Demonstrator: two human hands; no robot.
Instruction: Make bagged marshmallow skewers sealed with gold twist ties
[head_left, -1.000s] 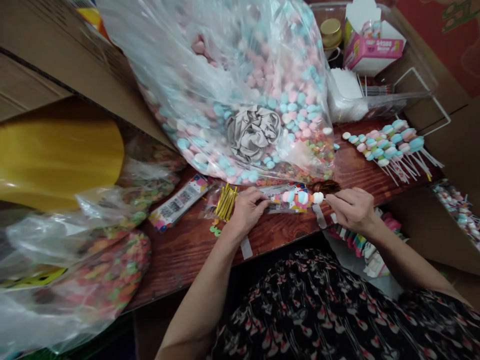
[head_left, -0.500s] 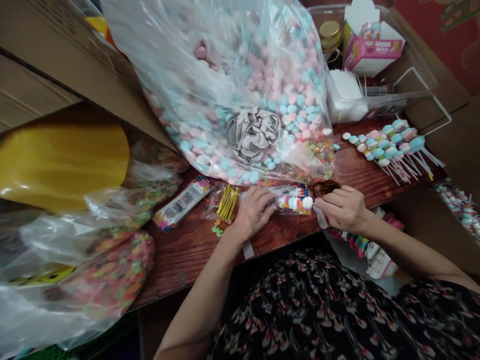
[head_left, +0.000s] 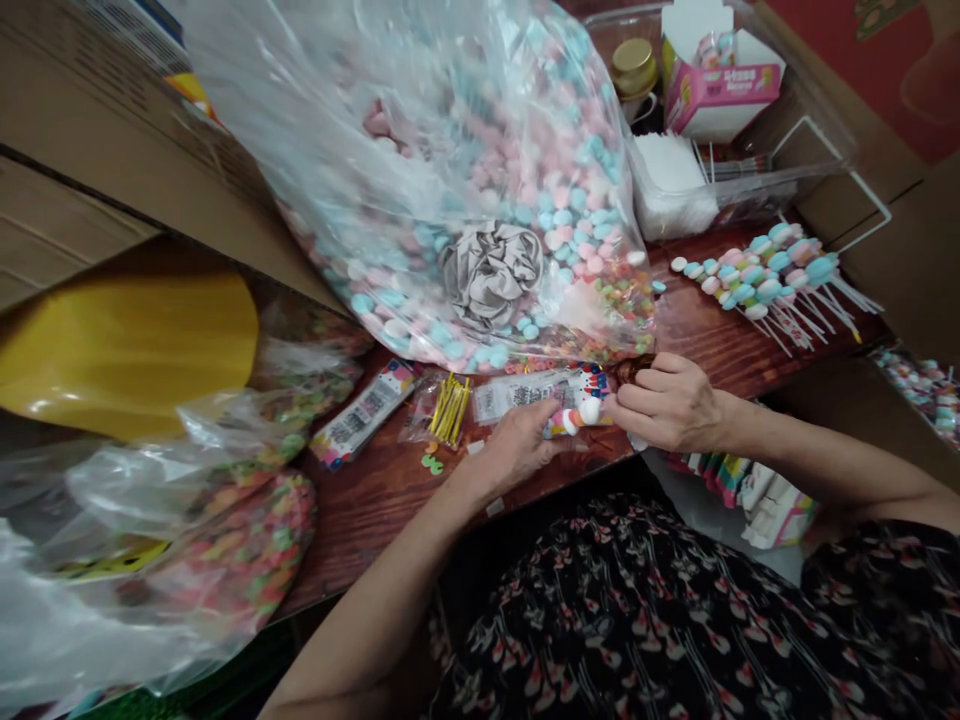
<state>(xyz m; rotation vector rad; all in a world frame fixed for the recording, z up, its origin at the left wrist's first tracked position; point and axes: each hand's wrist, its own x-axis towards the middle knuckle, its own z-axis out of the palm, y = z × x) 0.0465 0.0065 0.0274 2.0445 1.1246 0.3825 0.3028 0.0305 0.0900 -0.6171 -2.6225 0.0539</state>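
A marshmallow candy skewer (head_left: 580, 415) in a clear printed wrapper lies between my two hands at the table's front edge. My left hand (head_left: 523, 440) is closed around its left end, the thumb along the near side of the top. At the other end, by a white candy, my right hand (head_left: 664, 405) is closed in a pinch; what its fingertips hold is hidden. Flat printed wrappers (head_left: 525, 392) lie just beyond my left hand. Something brown and shiny (head_left: 628, 370) pokes out behind my right fingers. Yellow twist ties (head_left: 450, 410) sit left of my left hand.
A large clear bag of pastel candies (head_left: 480, 180) fills the back, with a crumpled grey cloth (head_left: 491, 275) on it. Finished skewers (head_left: 772, 270) are piled at right, near a plastic bin (head_left: 810, 165). Bagged gummies (head_left: 247, 540) and a wrapper stack (head_left: 364, 415) lie left.
My left hand has gone from lying over the wrappers to gripping the skewer's left end. The skewer is tilted more, and my right hand stays at its other end. The view has shifted slightly.
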